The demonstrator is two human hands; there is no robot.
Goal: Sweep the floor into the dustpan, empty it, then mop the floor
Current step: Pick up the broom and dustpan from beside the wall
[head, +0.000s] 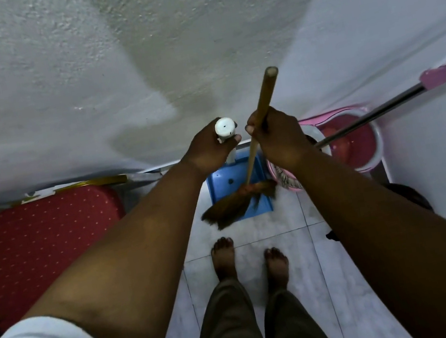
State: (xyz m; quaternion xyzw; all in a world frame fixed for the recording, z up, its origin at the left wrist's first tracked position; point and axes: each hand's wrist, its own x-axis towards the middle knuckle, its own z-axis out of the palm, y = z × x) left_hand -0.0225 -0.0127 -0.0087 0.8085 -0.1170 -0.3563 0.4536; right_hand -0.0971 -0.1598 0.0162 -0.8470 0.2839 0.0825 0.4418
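I see one broom [253, 145], one blue dustpan [227, 183], one mop [384, 110]. My right hand [278, 135] squeezes the broom stick; my left hand [212, 149] squeezes the dustpan's white handle [225, 128]. Bristles touch the pan. A pink bucket [360, 144] and red chair [50, 247] crowd the sides.

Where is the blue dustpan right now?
The blue dustpan sits on the tiled floor by the wall, in the middle of the head view, under the broom bristles and just left of the pink mop bucket.
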